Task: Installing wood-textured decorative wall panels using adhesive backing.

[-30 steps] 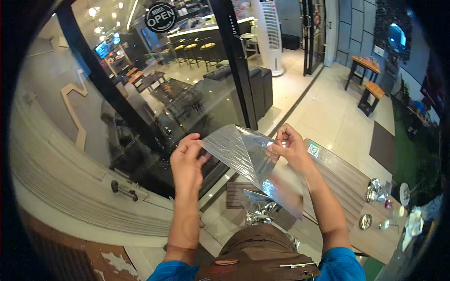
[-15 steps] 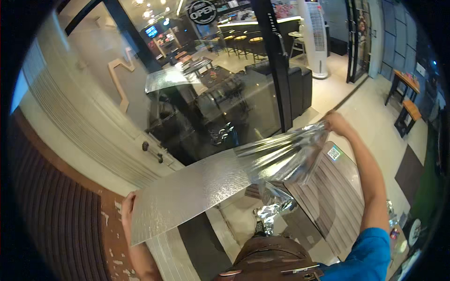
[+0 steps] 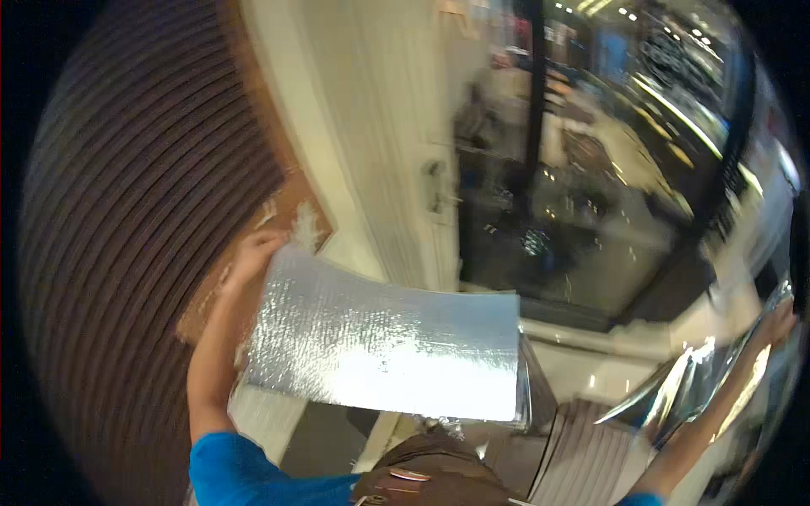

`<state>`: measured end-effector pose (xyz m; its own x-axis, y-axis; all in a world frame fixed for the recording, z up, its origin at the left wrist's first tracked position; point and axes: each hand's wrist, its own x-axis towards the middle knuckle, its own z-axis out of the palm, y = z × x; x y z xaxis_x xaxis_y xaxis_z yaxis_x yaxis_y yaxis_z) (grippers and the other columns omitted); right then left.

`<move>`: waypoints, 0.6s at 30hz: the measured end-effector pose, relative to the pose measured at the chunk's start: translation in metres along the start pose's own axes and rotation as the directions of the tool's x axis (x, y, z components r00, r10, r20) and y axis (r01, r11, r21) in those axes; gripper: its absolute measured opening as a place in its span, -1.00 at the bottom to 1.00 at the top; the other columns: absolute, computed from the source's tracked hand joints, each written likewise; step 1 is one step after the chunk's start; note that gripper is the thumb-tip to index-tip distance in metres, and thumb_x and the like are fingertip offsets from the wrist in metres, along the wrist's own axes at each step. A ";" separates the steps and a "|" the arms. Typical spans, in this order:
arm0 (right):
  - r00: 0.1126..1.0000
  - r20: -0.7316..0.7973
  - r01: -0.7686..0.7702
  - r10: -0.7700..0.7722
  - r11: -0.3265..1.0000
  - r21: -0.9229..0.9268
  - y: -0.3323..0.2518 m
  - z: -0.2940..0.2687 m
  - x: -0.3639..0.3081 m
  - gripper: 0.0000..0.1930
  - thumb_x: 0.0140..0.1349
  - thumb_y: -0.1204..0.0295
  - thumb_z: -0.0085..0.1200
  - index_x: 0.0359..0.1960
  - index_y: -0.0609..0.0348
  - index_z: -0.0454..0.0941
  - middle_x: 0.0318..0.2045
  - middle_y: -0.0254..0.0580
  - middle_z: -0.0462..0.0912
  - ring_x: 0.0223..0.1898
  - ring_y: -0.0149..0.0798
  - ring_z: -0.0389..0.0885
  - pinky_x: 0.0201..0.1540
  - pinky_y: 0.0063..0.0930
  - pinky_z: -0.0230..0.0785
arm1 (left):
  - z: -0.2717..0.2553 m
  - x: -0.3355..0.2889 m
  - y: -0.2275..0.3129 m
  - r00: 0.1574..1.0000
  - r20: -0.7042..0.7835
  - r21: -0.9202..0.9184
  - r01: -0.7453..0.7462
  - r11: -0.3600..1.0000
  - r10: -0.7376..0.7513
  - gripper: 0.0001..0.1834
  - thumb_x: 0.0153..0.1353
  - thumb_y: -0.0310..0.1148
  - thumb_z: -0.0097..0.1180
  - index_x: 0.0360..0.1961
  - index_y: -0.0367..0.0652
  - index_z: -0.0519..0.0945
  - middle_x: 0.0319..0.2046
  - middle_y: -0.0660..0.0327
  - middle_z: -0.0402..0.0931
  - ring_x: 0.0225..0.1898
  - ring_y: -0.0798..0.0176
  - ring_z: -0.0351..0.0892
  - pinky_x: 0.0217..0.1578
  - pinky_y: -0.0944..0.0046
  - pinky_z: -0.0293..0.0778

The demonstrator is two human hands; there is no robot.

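Note:
A silver sheet (image 3: 392, 346) with a shiny, finely dimpled face hangs in front of me. My left hand (image 3: 257, 255) is closed on its upper left corner. Far to the right, my right hand (image 3: 772, 325) grips a crumpled, mirror-like plastic film (image 3: 675, 384), which trails down to the left, blurred by motion. Between the film and the sheet's right edge a gap shows. The fingers of the right hand are partly smeared.
A dark ribbed wall panel (image 3: 135, 228) with a brown border stands at the left. Ahead are a cream door frame (image 3: 354, 126) and a dark glass front (image 3: 582, 236). A ribbed wooden-looking tabletop (image 3: 582, 447) lies below right, and my brown bag (image 3: 439, 464) is at my front.
The film has come away from the silver sheet and moved far right with my right hand. The sheet has swung across in front of me, and my view has turned left.

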<state>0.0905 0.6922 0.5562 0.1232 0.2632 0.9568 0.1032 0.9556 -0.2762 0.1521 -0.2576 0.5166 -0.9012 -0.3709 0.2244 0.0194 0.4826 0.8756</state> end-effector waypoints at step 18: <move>-0.656 0.555 -0.754 -0.511 0.459 -0.469 -0.403 0.107 -0.574 -0.54 0.27 0.02 0.11 -0.28 0.28 0.56 -0.40 -0.01 0.65 -0.54 -0.19 0.64 -0.46 -0.29 0.56 | 0.028 -0.096 0.184 0.914 0.007 0.581 -0.334 0.742 0.406 -0.90 0.13 -0.49 0.22 -0.43 -0.28 0.55 -0.18 0.19 0.54 -0.22 0.33 0.57 -0.26 0.39 0.51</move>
<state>-0.1275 0.1707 0.1282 -0.6818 -0.5870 -0.4365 0.4173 0.1780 -0.8912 0.2305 -0.1110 0.6436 -0.8188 -0.1372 0.5575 0.0644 0.9429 0.3267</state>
